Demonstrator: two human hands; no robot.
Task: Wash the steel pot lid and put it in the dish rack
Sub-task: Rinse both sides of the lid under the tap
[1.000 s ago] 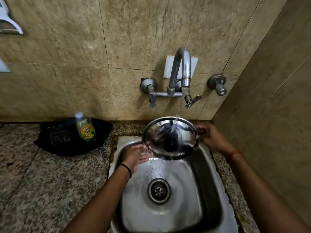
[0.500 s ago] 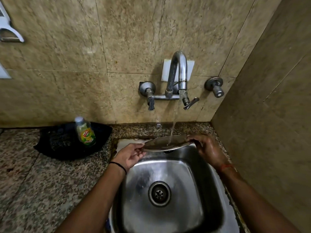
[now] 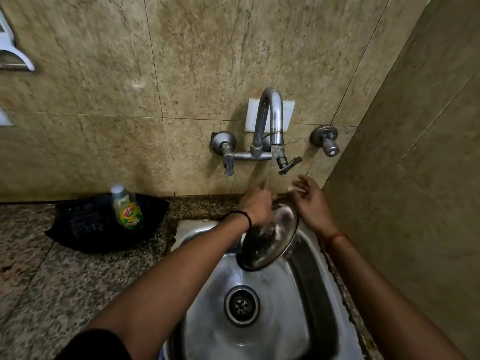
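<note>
The steel pot lid (image 3: 270, 242) is tilted steeply over the back of the steel sink (image 3: 192, 229), its shiny face toward me and wet. My left hand (image 3: 257, 206) is closed over the lid's upper left rim. My right hand (image 3: 309, 201) rests against the upper right rim with its fingers spread apart, not wrapped around it. Water runs from the wall tap (image 3: 270, 120) onto my left hand and the top of the lid.
A green dish-soap bottle (image 3: 127, 209) stands on a black mat (image 3: 85, 227) on the granite counter, left of the sink. The drain (image 3: 241, 305) lies below the lid. A tiled side wall (image 3: 402, 203) closes in on the right. A white wall fixture (image 3: 15, 55) shows at the top left.
The lid has gone from nearly flat under the stream to steeply tilted. My left hand moved from its left edge to its top rim, and my right hand's fingers have opened.
</note>
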